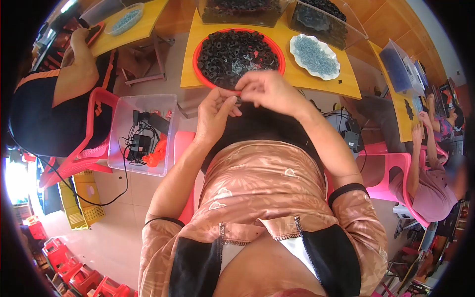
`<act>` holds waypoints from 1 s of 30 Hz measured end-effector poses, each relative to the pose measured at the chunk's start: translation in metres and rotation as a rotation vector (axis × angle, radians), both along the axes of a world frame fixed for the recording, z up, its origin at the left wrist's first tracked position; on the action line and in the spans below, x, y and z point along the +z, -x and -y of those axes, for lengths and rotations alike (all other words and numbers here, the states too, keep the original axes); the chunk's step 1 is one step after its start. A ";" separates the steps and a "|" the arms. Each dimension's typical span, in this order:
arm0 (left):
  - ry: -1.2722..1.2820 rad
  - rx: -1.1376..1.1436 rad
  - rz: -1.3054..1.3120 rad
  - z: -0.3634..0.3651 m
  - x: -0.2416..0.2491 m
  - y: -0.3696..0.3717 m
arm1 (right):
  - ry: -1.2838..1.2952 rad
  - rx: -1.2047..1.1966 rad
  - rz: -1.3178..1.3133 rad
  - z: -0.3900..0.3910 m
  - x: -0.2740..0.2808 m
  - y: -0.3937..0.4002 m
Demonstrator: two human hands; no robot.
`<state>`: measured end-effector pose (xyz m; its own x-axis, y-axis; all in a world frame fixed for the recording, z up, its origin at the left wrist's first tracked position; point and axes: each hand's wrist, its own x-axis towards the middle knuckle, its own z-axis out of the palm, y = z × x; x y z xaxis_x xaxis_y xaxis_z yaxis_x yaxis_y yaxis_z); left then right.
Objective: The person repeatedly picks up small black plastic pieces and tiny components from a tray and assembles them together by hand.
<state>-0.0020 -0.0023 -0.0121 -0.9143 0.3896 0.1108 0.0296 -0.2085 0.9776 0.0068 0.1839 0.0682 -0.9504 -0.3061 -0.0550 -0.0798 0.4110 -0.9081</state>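
Note:
My left hand (215,113) is closed, its thumb and fingers pinching a small dark part (238,100) just below the near rim of a round red tray (282,55). Right beside it, my right hand (269,90) has its fingers bent down in a pinch at the same spot; what its fingertips hold is too small to make out. Many black ring-shaped plastic parts (225,52) fill the tray, with a patch of small silvery pieces (242,67) and a few red bits among them. A white scalloped dish (330,75) of small grey-blue pieces (314,55) stands right of the tray.
Clear bins (242,17) of black parts stand at the back of the yellow table (350,85). On my left is a clear box (143,99) with cables and adapters. Other people sit at yellow tables on both sides. Pink chairs (376,171) and red stools (84,279) stand around.

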 end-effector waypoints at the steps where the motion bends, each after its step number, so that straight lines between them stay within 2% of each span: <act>1: -0.028 -0.004 0.029 0.000 -0.001 0.000 | -0.041 -0.056 -0.058 -0.008 -0.002 0.012; 3: -0.069 -0.016 0.070 -0.001 0.003 -0.001 | -0.128 -0.215 -0.343 -0.025 -0.015 0.045; 9: -0.070 -0.040 0.072 0.001 0.004 0.000 | -0.615 -0.355 -0.264 -0.033 -0.019 0.093; 15: -0.067 -0.042 0.085 0.003 0.007 0.001 | -0.652 -0.322 -0.205 -0.027 -0.029 0.102; 21: -0.099 -0.046 0.124 0.003 0.004 0.002 | -0.553 -0.345 -0.230 -0.041 -0.031 0.105; 27: -0.111 -0.053 0.166 0.004 0.007 0.001 | -0.759 -0.288 -0.177 -0.028 -0.014 0.100; 30: -0.128 -0.050 0.162 0.004 0.006 0.002 | -0.783 -0.259 -0.165 -0.029 -0.017 0.106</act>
